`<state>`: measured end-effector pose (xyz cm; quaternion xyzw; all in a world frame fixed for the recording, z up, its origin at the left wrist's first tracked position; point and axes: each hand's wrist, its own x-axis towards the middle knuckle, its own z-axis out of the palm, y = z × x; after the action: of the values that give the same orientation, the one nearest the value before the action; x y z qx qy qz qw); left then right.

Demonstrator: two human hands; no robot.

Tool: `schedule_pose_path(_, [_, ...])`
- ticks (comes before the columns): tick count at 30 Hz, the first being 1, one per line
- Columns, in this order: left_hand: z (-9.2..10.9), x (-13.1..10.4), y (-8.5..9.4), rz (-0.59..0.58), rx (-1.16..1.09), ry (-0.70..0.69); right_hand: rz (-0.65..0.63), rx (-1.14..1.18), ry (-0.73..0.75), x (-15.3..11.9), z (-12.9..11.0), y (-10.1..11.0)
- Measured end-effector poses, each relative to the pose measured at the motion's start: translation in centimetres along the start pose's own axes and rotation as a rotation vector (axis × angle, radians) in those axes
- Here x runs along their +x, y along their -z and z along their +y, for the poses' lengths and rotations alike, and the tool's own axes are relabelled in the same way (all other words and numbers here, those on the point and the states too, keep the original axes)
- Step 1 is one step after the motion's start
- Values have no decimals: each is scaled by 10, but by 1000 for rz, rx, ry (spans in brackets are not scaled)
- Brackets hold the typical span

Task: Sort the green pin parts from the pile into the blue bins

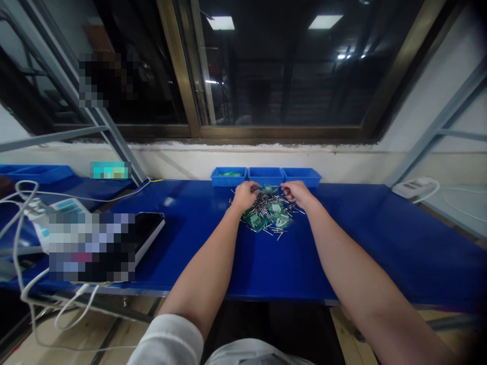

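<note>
A heap of thin metal screws or nails [262, 205] lies on the blue table, mixed with small green packets [255, 221] that have pale pieces in them. At the heap's left edge is my left hand [245, 195], its fingers curled together in a pinch. My right hand [299, 193] is over the far right side of the heap, thumb and fingertips pressed together. Another green packet [269, 189] shows between the two hands; whether either hand touches it is unclear. What the fingertips hold is too small to tell.
Behind the heap stand three joined blue bins, the left bin [229, 177] with green packets inside. A dark, white-edged device [150, 225] and white cables [19, 243] lie left on the blue table [277, 274]. A white power strip [414, 187] sits at the right, near a metal frame.
</note>
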<state>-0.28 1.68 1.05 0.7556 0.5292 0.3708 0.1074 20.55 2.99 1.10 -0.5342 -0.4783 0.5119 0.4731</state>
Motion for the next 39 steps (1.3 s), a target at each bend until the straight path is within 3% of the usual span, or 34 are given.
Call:
schedule_pose_path(8, [-5, -1, -3, -32, 76, -27, 199, 228, 78, 11, -3, 4])
schedule_pose_path(13, [-4, -2, -3, -38, 113, -25, 148, 247, 163, 7, -4, 8])
schedule_pose_path(16, [-2, -3, -3, -37, 164, -32, 200, 9, 246, 6, -2, 4])
schedule_pose_path(21, [-1, -5, -7, -121, 332, -38, 181, -686, 426, -2, 2, -20])
schedule_pose_path(24, [0, -6, -9, -154, 387, -32, 86, -1049, 431, -11, 1, -37])
schedule_pose_path(27, [3, -7, -8, -165, 411, -12, 74, -1195, 408, -17, 1, -48])
schedule_pose_path(32, [5, -7, -7, -176, 411, 3, 66, -1134, 452, -14, 6, -50])
schedule_pose_path(39, [4, -8, -6, -167, 362, -24, 76, -774, 458, -5, 11, -40])
